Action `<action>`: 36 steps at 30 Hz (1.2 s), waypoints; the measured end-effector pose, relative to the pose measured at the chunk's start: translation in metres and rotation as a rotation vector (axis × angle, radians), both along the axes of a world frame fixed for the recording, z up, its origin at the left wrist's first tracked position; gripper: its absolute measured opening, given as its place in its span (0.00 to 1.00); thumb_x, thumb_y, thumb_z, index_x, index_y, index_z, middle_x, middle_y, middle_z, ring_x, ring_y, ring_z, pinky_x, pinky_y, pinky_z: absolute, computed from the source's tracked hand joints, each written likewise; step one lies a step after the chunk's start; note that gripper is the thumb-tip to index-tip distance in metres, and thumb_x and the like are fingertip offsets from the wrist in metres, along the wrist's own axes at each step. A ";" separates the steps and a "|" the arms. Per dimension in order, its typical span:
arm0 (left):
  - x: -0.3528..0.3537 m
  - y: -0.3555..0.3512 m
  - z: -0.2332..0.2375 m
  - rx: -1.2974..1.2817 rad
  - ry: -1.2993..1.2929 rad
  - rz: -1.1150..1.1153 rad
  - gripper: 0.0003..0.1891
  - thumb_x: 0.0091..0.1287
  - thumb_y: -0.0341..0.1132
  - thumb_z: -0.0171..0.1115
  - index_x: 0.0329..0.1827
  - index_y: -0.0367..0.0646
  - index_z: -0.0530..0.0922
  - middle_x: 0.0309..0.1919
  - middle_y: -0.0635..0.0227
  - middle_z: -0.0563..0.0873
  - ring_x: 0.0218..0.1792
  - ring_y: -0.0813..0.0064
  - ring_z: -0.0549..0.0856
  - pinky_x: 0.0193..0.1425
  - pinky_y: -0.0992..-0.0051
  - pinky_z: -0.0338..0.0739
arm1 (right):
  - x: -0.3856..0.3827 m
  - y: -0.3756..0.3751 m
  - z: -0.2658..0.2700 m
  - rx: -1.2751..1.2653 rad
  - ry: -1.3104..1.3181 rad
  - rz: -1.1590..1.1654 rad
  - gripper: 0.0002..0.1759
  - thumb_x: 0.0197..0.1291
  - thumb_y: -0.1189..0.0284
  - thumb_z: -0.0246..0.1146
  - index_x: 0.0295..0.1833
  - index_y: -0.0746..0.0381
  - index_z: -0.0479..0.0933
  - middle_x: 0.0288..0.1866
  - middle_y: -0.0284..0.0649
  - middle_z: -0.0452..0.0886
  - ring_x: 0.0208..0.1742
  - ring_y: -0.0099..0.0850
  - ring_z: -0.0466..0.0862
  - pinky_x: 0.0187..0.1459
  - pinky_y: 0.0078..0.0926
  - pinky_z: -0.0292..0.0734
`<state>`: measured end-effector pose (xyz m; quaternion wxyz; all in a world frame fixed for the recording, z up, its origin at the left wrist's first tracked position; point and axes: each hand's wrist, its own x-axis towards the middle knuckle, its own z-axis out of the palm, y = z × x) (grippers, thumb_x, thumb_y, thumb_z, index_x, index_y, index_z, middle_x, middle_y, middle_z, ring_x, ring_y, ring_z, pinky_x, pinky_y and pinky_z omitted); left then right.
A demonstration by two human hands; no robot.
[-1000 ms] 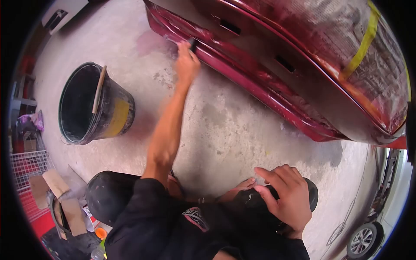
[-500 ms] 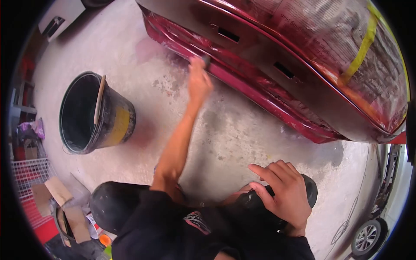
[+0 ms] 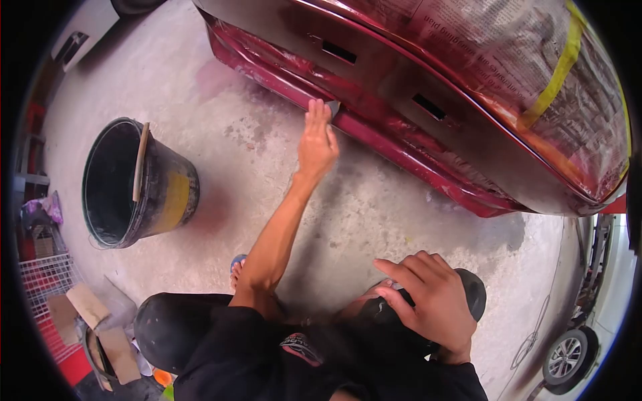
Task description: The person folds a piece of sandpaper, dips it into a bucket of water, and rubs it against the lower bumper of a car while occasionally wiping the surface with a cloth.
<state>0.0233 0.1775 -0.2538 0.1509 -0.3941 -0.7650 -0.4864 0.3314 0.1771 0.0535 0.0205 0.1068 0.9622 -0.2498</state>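
Observation:
My left hand [image 3: 316,142] reaches out to the lower edge of a glossy dark red car body panel [image 3: 401,150]. Its fingers lie together and press a small grey sheet, which looks like sandpaper [image 3: 333,106], against that edge. Part of the sheet is hidden behind the fingers. My right hand [image 3: 435,294] hangs over my right knee [image 3: 473,294], fingers loosely spread and holding nothing. Two dark slots show in the panel above the red lip.
A black bucket [image 3: 184,194] with a wooden stick-like handle stands on the concrete floor to the left. Newspaper [image 3: 468,53] and yellow tape [image 3: 555,77] cover the upper car. Cardboard pieces [image 3: 87,306] and a wire rack [image 3: 50,277] lie lower left. A car wheel [image 3: 567,359] is lower right.
My left hand has slid to the right along the red edge, and its fingers look straighter. The view has shifted slightly. My right hand has stayed at the knee.

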 end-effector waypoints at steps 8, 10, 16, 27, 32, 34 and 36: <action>-0.116 -0.008 0.010 0.053 -0.083 0.200 0.25 0.76 0.25 0.52 0.76 0.27 0.71 0.70 0.45 0.82 0.78 0.41 0.72 0.84 0.48 0.65 | 0.014 0.006 0.003 0.031 -0.070 -0.060 0.21 0.66 0.63 0.73 0.62 0.58 0.85 0.40 0.37 0.82 0.43 0.38 0.83 0.49 0.36 0.79; -0.066 0.004 -0.003 0.124 -0.049 0.130 0.26 0.75 0.24 0.52 0.76 0.27 0.72 0.70 0.45 0.82 0.79 0.42 0.72 0.85 0.50 0.64 | 0.010 0.005 0.002 0.023 -0.041 -0.047 0.21 0.65 0.63 0.74 0.62 0.58 0.85 0.40 0.37 0.82 0.43 0.38 0.83 0.49 0.36 0.79; -0.067 -0.001 -0.010 0.147 0.013 0.083 0.26 0.74 0.24 0.51 0.76 0.29 0.72 0.68 0.43 0.83 0.78 0.41 0.72 0.85 0.48 0.63 | 0.010 0.004 -0.003 0.032 -0.055 -0.013 0.22 0.65 0.63 0.74 0.62 0.58 0.85 0.40 0.37 0.82 0.43 0.38 0.83 0.49 0.37 0.79; -0.039 0.003 -0.008 0.140 0.007 0.138 0.27 0.75 0.25 0.52 0.78 0.32 0.70 0.67 0.45 0.84 0.79 0.40 0.71 0.84 0.46 0.64 | 0.004 0.000 0.001 0.006 -0.017 0.010 0.21 0.67 0.63 0.73 0.63 0.58 0.85 0.40 0.36 0.82 0.42 0.37 0.82 0.48 0.36 0.78; -0.176 -0.021 0.012 0.022 -0.141 0.390 0.23 0.78 0.31 0.50 0.73 0.30 0.74 0.65 0.38 0.84 0.70 0.35 0.78 0.77 0.48 0.72 | 0.017 0.001 -0.002 0.028 -0.078 -0.062 0.21 0.66 0.63 0.73 0.62 0.58 0.85 0.39 0.37 0.82 0.42 0.37 0.82 0.48 0.35 0.78; -0.210 -0.023 0.010 -0.065 -0.100 0.433 0.23 0.79 0.33 0.48 0.72 0.30 0.75 0.65 0.37 0.83 0.67 0.34 0.80 0.74 0.48 0.73 | 0.017 0.005 -0.001 0.026 -0.072 -0.080 0.21 0.66 0.63 0.73 0.62 0.58 0.85 0.39 0.37 0.82 0.42 0.37 0.82 0.48 0.35 0.78; -0.204 -0.018 -0.001 -0.061 -0.011 0.450 0.24 0.79 0.31 0.50 0.73 0.27 0.74 0.66 0.36 0.82 0.70 0.34 0.79 0.76 0.49 0.73 | 0.015 0.005 -0.001 0.044 -0.055 -0.101 0.21 0.66 0.63 0.73 0.62 0.58 0.85 0.38 0.37 0.81 0.41 0.38 0.82 0.47 0.35 0.78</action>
